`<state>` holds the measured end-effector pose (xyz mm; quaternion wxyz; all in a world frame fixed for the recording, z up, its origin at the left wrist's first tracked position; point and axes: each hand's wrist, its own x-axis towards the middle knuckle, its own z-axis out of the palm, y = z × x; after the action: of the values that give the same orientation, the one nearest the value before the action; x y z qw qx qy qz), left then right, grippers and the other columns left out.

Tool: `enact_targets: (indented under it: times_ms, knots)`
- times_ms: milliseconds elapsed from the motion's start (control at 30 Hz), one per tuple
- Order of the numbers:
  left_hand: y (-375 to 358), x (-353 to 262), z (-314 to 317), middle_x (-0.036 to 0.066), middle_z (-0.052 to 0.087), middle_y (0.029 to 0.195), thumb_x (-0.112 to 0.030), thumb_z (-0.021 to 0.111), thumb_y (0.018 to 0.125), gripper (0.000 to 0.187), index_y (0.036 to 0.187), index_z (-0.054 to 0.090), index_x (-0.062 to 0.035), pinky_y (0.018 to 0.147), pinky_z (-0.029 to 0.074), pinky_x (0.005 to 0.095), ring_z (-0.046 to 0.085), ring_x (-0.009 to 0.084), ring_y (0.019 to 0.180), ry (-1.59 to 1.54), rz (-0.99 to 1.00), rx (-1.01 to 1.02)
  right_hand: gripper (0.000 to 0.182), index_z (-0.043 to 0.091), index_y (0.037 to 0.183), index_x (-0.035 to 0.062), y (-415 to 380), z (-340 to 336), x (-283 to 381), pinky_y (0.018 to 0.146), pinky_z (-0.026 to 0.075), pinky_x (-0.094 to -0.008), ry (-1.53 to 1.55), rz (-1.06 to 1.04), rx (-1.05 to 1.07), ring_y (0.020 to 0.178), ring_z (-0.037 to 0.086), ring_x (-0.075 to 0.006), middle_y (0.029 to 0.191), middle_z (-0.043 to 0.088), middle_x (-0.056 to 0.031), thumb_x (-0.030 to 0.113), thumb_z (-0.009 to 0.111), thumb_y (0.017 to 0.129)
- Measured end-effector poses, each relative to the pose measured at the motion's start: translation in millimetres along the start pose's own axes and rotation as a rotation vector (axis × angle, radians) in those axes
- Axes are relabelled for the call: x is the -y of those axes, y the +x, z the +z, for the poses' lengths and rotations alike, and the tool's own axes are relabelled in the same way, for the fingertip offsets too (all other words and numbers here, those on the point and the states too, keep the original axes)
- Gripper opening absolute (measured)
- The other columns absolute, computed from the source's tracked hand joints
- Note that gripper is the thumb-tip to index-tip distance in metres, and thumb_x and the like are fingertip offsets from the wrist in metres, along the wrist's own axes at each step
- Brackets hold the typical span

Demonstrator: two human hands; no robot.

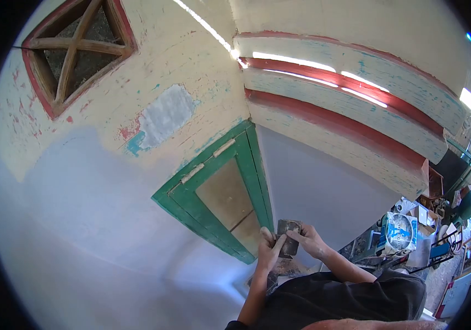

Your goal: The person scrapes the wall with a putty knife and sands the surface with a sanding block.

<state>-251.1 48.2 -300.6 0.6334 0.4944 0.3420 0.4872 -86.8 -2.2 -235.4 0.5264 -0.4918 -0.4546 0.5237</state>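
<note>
Both hands meet in front of the lower end of a green-framed panel [183, 191] set in the wall. Between them is a small dark, flat, worn piece [289, 246]. My left hand [269, 247] grips its left side, with the thumb laid across its face. From the right, my right hand [310, 242] holds its upper edge, fingers pressed together. What the piece is cannot be made out.
The wall [98, 181] has bare grey plaster below and peeling cream paint above. A red-edged lattice opening [69, 47] is at upper left. Red-and-cream ledges [334, 110] jut out at right. A round-patterned box [400, 232] and clutter stand at lower right.
</note>
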Motion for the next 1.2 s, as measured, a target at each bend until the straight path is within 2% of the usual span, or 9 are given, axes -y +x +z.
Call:
enact_targets:
  times_ms: [67,167,300,400,467,533,767,867,1200]
  knots:
    - [-0.5,-0.8,-3.9,-0.004,0.035,0.08,-0.007,0.074,0.096,0.043,0.082,0.034,-0.0119,0.066,0.037,0.0253,0.038,0.0075,0.073,0.11,-0.084,0.018,0.031,0.067,0.121,-0.0007,-2.0,2.0,0.9,0.086,0.05,-0.0298,0.008,0.003,-0.026,0.095,0.059,-0.0086,0.104,0.069,-0.0011,0.025,0.065,0.103]
    - [2.3,0.1,-6.1,-0.003,0.035,0.081,-0.005,0.074,0.095,0.043,0.081,0.034,-0.0117,0.068,0.037,0.0248,0.038,0.0079,0.075,0.237,-0.004,0.029,0.031,0.067,0.121,-0.0009,-5.5,3.5,9.9,0.087,0.05,-0.03,0.068,0.046,-0.016,0.096,0.059,-0.0093,0.105,0.069,-0.0021,0.025,0.065,0.103]
    - [2.2,-12.0,1.2,-0.002,0.034,0.082,-0.004,0.074,0.095,0.043,0.082,0.034,-0.0117,0.07,0.036,0.0248,0.038,0.0088,0.076,0.212,-0.015,0.051,0.037,0.063,0.128,-0.0028,-1.9,0.4,0.0,0.084,0.053,-0.029,0.032,0.019,-0.029,0.096,0.062,-0.0103,0.108,0.069,-0.0058,0.025,0.064,0.103]
    - [1.7,-7.0,8.0,-0.002,0.034,0.082,-0.004,0.073,0.095,0.043,0.082,0.033,-0.0114,0.07,0.036,0.0259,0.037,0.0093,0.076,0.152,0.092,0.029,0.037,0.063,0.127,-0.0027,-1.0,-0.7,-10.7,0.083,0.054,-0.0293,0.023,0.002,-0.062,0.095,0.062,-0.01,0.107,0.07,-0.0062,0.025,0.065,0.103]
    - [-1.4,-7.5,13.0,-0.004,0.035,0.082,0.001,0.069,0.097,0.042,0.082,0.032,-0.0115,0.064,0.035,0.0231,0.037,0.0057,0.073,0.212,0.179,0.016,0.036,0.063,0.127,-0.0028,-0.3,4.0,-11.3,0.082,0.054,-0.0293,0.033,0.001,-0.068,0.094,0.062,-0.0099,0.107,0.07,-0.0064,0.024,0.066,0.102]
    - [-3.0,-7.5,12.4,-0.003,0.035,0.083,0.0,0.069,0.097,0.042,0.081,0.032,-0.0114,0.066,0.036,0.023,0.036,0.0062,0.075,0.236,0.198,0.017,0.037,0.063,0.125,-0.0036,-4.4,7.0,-4.5,0.08,0.055,-0.0294,0.161,0.049,-0.118,0.092,0.064,-0.0107,0.105,0.071,-0.0073,0.024,0.067,0.101]
    - [-8.4,-1.7,8.9,-0.003,0.033,0.079,-0.003,0.071,0.096,0.043,0.082,0.031,-0.0113,0.064,0.033,0.0279,0.033,0.0084,0.072,0.229,0.149,-0.008,0.035,0.065,0.121,-0.0034,2.2,6.0,-22.0,0.078,0.055,-0.0288,0.1,0.068,-0.116,0.089,0.064,-0.0103,0.102,0.071,-0.0068,0.024,0.069,0.099]
    - [-12.5,-7.1,8.3,-0.003,0.033,0.078,-0.003,0.07,0.097,0.043,0.081,0.031,-0.0116,0.062,0.033,0.0272,0.032,0.0076,0.071,0.212,0.145,-0.014,0.031,0.061,0.123,-0.0028,3.9,9.8,-16.2,0.082,0.054,-0.0272,0.124,0.055,-0.07,0.092,0.063,-0.0104,0.103,0.069,-0.0055,0.018,0.068,0.1]
    - [-24.2,-12.8,10.0,-0.004,0.037,0.078,-0.002,0.073,0.095,0.042,0.08,0.035,-0.0121,0.062,0.035,0.0238,0.038,0.0063,0.07,0.216,0.088,-0.068,0.038,0.066,0.119,-0.0031,0.1,8.1,-19.9,0.077,0.054,-0.0306,0.019,0.097,-0.034,0.087,0.064,-0.0117,0.098,0.07,-0.0061,0.028,0.07,0.098]
